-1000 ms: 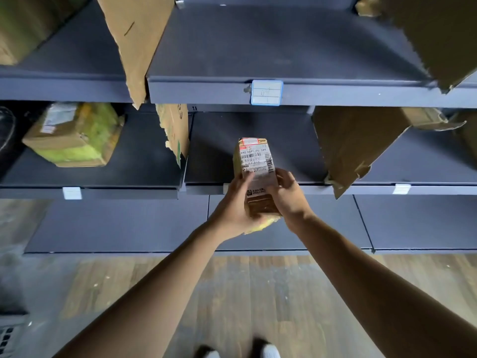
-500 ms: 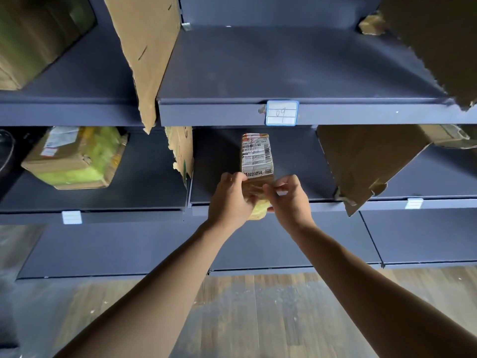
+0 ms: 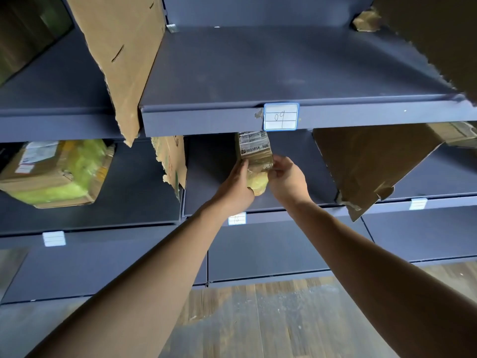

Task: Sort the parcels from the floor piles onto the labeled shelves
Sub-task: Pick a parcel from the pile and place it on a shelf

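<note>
A small taped brown parcel [image 3: 255, 153] with a white barcode label and a yellow end is held inside the middle compartment of the dark blue shelf [image 3: 296, 187]. My left hand [image 3: 236, 186] grips its left side and my right hand [image 3: 285, 178] pinches its right side. The parcel's top is hidden behind the front lip of the shelf above, just under the label reading 09 [image 3: 280, 116]. A small white label [image 3: 237, 218] sits on the shelf lip below my hands, its writing hard to read.
A larger brown and green parcel [image 3: 55, 173] lies in the left compartment. Torn cardboard dividers [image 3: 124, 55] [image 3: 371, 164] [image 3: 171, 161] separate the compartments. The 09 shelf surface [image 3: 284, 65] holds nothing in view. Wooden floor [image 3: 271, 321] lies below.
Both hands have pushed the parcel up and deeper into the middle compartment. The view has tilted up and closer, so the 09 label now reads clearly.
</note>
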The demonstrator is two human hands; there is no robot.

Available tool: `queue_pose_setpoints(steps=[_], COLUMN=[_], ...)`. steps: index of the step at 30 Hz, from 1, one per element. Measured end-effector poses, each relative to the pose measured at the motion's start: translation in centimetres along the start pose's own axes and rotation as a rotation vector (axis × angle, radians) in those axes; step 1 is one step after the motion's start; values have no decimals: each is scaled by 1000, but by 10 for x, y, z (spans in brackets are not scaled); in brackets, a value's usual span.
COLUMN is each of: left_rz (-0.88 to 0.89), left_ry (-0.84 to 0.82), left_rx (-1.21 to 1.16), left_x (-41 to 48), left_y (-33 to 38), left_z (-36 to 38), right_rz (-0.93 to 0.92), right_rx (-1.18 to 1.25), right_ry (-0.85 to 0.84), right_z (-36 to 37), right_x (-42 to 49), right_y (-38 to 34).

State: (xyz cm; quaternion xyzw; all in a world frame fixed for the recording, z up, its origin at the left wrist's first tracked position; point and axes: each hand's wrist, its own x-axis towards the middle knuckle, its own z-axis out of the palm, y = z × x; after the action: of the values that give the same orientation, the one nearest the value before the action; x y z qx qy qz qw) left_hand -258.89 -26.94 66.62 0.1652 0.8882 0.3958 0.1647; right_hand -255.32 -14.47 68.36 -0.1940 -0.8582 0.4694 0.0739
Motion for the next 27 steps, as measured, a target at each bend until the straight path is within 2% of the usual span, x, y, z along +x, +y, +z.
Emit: queue_pose_setpoints(steps=[7,14,17,22,27], left_rz=[-4,-58,-59,-47,-21], left_ry=[-36,138,148,115,38], left_rx=[-8,31,-16,-106,-193], left_x=[26,-5,-32,-70,-111], left_y=[6,6,17,62,136], left_z=[-6,-9,-9,7,44], right_rz=[62,175,237,291,329], right_rx=[-34,136,220,248,365], right_ry=[-58,-41,-1,45,216], right_z=[0,-20,-37,-83,-148], right_x=[21,2,-18,-70,-132], right_y=[-8,-2,-2,-11,-6])
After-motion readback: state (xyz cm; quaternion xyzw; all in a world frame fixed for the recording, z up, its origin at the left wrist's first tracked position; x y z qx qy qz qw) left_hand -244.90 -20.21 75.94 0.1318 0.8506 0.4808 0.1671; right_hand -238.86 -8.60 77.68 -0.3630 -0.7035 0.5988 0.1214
